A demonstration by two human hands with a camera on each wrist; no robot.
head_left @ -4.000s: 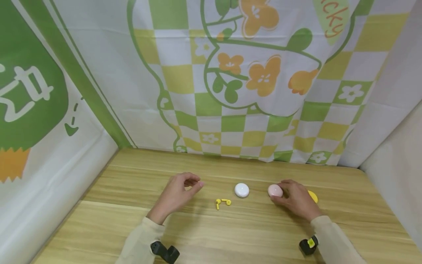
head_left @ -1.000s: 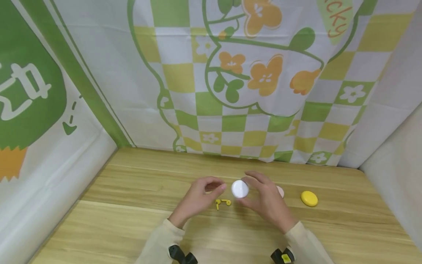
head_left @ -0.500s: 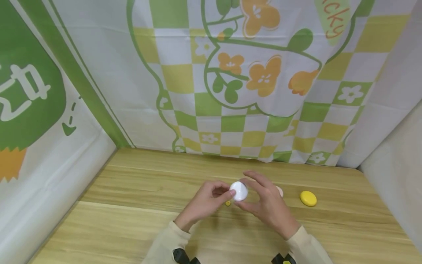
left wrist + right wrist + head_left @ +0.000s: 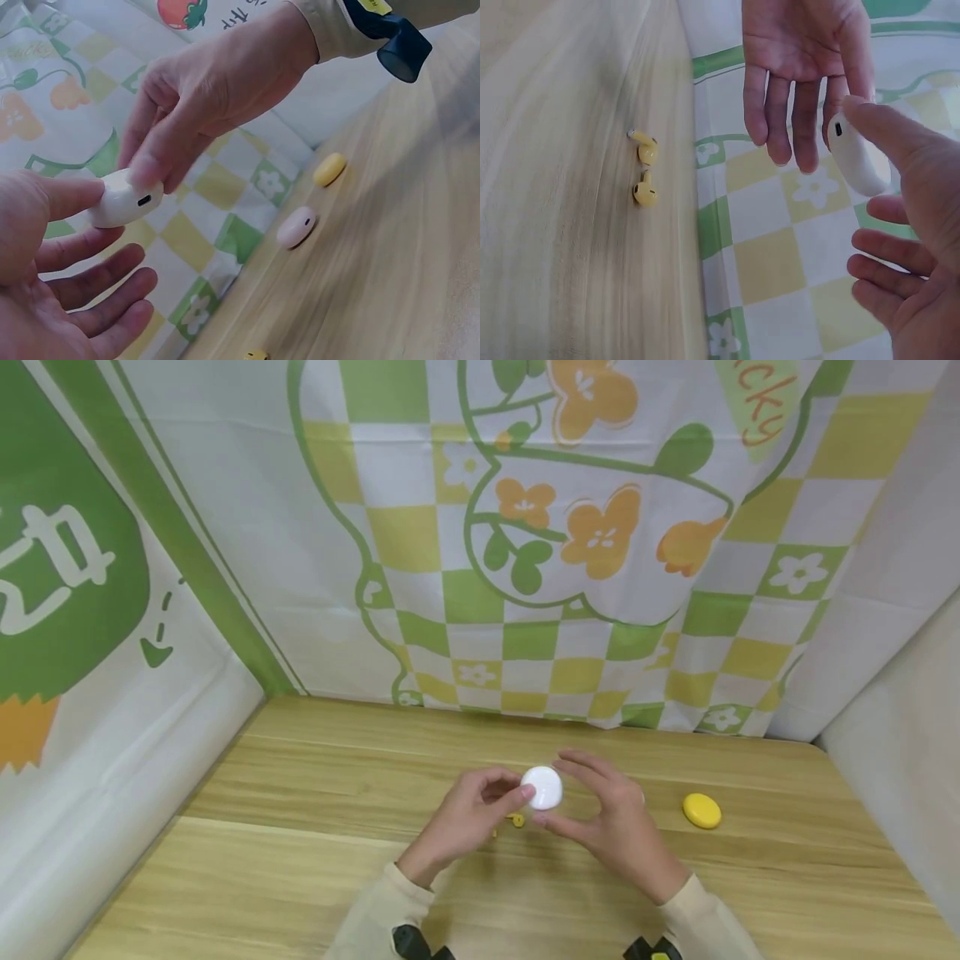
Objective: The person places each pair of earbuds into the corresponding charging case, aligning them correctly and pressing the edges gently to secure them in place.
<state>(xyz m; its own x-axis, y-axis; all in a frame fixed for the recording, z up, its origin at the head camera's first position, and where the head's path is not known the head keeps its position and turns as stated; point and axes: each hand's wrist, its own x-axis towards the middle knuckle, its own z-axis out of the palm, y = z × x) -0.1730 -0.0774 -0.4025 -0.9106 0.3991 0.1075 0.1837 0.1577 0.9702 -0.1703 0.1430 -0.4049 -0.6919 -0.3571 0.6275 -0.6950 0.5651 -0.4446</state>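
A white earbud case is held up above the table between the two hands. My left hand pinches it by its left side, thumb on the face towards me. The thumb and index finger of my right hand are at its opposite edge; in the left wrist view they grip the end with the dark charging port. The left hand's other fingers are spread loosely in that view. The case's lid looks closed. Two yellow earbuds lie on the table below the hands, partly hidden by the left hand in the head view.
On the wooden table, a pink earbud case sits beyond the right hand, which nearly hides it in the head view. Farther right lies a yellow earbud case. A checked, flowered cloth hangs along the table's back edge.
The right hand went from the pink case to the white case, lifted off the table. My left hand came in from the left and took hold of it too. The white case has since turned slightly.
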